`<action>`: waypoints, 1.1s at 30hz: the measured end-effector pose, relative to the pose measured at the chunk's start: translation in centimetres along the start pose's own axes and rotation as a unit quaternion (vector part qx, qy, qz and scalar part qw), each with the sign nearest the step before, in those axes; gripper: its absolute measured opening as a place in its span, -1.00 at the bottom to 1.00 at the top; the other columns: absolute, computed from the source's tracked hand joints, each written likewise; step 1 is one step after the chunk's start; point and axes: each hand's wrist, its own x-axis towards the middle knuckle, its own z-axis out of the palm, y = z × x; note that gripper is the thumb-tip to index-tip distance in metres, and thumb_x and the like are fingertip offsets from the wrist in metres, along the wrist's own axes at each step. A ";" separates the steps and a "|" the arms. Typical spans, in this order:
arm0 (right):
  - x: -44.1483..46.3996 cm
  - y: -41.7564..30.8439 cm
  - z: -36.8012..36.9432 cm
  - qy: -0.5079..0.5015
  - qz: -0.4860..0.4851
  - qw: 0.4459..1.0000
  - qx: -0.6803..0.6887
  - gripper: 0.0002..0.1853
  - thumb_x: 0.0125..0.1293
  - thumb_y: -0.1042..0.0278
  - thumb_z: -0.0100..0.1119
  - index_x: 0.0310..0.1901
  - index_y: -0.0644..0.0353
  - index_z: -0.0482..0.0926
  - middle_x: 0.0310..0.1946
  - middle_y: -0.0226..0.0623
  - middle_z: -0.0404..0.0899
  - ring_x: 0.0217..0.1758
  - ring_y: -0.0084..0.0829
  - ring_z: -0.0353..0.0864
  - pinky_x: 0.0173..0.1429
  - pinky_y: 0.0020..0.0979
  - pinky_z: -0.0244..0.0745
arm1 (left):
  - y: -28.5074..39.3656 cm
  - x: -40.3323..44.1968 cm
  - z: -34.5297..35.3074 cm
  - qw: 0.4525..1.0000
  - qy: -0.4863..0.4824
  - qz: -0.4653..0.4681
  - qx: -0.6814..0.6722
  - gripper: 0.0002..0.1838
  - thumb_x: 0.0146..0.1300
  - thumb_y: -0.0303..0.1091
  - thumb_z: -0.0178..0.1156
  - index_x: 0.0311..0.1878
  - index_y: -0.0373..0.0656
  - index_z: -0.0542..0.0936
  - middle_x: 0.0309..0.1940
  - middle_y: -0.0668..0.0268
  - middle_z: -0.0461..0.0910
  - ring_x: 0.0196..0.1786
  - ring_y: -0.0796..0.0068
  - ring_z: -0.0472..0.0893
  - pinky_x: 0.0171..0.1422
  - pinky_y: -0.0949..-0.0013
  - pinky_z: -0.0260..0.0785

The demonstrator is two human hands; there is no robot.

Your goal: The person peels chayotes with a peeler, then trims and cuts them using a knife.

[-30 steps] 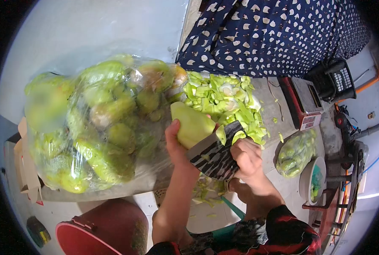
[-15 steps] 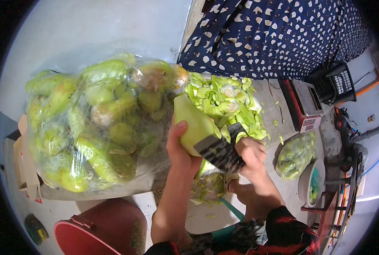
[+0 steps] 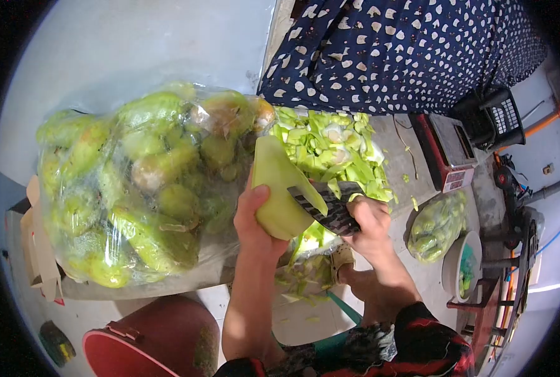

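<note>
My left hand (image 3: 253, 223) is wrapped round a large pale-green peeled fruit (image 3: 277, 188), thumb on its near side. In my right hand (image 3: 371, 221) is a wide knife (image 3: 336, 210) with a black-patterned blade, which lies against the fruit's right side. A strip of green flesh stands off the fruit over the blade. Behind the fruit a heap of green and white peelings (image 3: 336, 144) lies on the counter. A big clear plastic bag (image 3: 148, 182) of unpeeled green fruits sits to the left of my left hand.
A patterned dark-blue cloth (image 3: 393, 56) hangs at the back. Right of the peelings are a red scale (image 3: 446, 151) and a black crate (image 3: 497, 119). Lower right are a bag of green fruits (image 3: 437, 229) and a white basin (image 3: 451, 267). A red bucket (image 3: 154, 339) stands lower left.
The fruit has shifted slightly left and is held more upright. The knife's blade has moved up along its right side, with a longer strip now lifting off it.
</note>
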 end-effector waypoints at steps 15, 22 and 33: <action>-0.5 1.3 0.9 -0.055 0.153 0.986 -0.033 -0.70 -0.08 0.52 0.32 -0.41 0.20 0.32 -0.59 -0.09 0.44 -0.55 0.01 0.50 -0.47 -0.15 0.40 | -0.7 -0.8 0.3 0.994 -0.077 -0.076 0.016 -0.18 0.05 -0.18 0.17 0.42 -0.23 0.20 0.15 0.12 0.44 0.17 0.22 0.51 0.30 0.21 0.38; 0.0 1.4 1.4 -0.088 0.249 0.962 -0.072 -0.79 0.07 0.51 0.24 -0.37 0.21 0.36 -0.59 -0.03 0.51 -0.51 0.09 0.55 -0.42 -0.08 0.45 | -1.3 -0.5 -0.3 0.990 -0.062 -0.124 -0.027 -0.21 0.06 -0.17 0.14 0.40 -0.24 0.22 0.12 0.10 0.47 0.15 0.18 0.54 0.26 0.19 0.42; 0.5 4.7 -0.3 0.014 0.397 0.917 0.042 -0.89 0.19 0.53 0.18 -0.34 0.32 0.43 -0.67 -0.13 0.47 -0.61 -0.31 0.47 -0.43 -0.36 0.37 | -1.8 0.9 -0.5 0.992 0.060 -0.071 -0.084 -0.39 0.26 0.02 0.06 0.24 -0.22 0.44 0.08 0.09 0.56 0.13 0.09 0.56 0.29 0.10 0.40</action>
